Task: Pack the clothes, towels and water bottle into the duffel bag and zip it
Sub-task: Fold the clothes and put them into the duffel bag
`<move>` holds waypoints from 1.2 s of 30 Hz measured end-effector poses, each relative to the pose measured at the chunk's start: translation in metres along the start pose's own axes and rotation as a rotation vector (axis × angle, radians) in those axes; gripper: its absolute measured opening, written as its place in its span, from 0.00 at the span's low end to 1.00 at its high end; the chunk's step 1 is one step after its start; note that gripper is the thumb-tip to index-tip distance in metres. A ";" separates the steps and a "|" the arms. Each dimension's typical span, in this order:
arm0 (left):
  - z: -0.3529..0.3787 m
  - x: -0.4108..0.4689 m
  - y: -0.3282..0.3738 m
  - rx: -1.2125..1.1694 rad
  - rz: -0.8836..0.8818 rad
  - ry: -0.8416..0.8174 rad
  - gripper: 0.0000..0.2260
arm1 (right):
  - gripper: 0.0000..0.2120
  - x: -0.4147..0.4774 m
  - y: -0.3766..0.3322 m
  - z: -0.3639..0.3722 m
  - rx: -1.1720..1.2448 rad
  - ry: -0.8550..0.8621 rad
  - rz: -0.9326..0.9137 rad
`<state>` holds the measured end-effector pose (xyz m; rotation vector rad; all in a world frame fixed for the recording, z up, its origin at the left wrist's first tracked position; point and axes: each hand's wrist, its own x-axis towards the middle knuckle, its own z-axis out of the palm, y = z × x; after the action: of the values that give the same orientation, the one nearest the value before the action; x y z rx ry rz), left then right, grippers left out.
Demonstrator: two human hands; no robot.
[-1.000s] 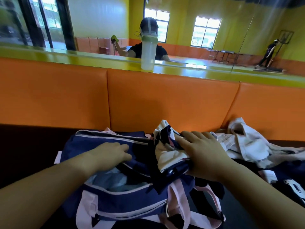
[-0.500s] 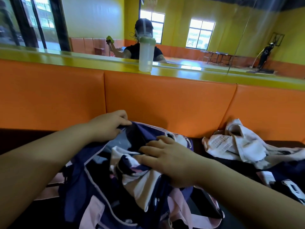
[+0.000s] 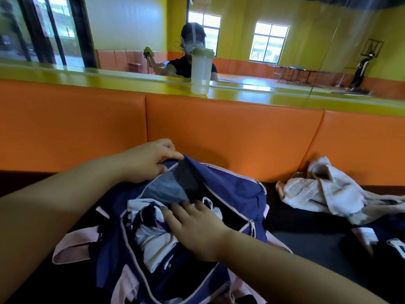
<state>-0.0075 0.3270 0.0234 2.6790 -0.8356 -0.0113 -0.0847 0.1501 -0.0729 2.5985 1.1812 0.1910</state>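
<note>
**Navy duffel held open while a folded garment is pressed inside**

Navy fabric with pale pink trim makes up the duffel bag [image 3: 230, 189], which sits on a dark bench seat [image 3: 306, 238] in front of an orange padded backrest [image 3: 219, 132]. The left hand [image 3: 144, 161] pinches the far rim of the bag's opening and lifts it, fingers clenched on the cloth. The right hand [image 3: 197, 229] lies flat and unclenched, palm down, on a white and navy garment [image 3: 153, 235] that is partly inside the bag.

To do this step well, the lifted rim should probably stay high so the opening does not collapse, while the flat palm pushes the garment down and towards the bottom, clear of the zip track.

More packing appears to remain. A white towel [image 3: 317, 194] lies crumpled on the bench to the right, apart from the bag. The water bottle [image 3: 201, 71], translucent with a green lid, stands upright on the yellow ledge [image 3: 87, 80] behind the backrest, beyond the bag. The zip is open.
</note>
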 end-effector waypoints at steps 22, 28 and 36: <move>0.029 -0.015 0.005 0.013 -0.077 0.088 0.22 | 0.35 -0.055 0.009 -0.003 0.101 -0.243 0.068; 0.042 -0.031 0.013 0.028 -0.060 0.102 0.26 | 0.28 -0.062 0.001 0.007 0.259 -0.346 0.096; 0.038 -0.036 0.021 -0.001 -0.064 0.133 0.23 | 0.17 -0.051 -0.008 -0.013 0.155 -0.471 0.111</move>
<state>-0.0531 0.3191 -0.0093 2.6704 -0.7082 0.1500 -0.1272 0.1189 -0.0627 2.6284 0.9113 -0.4835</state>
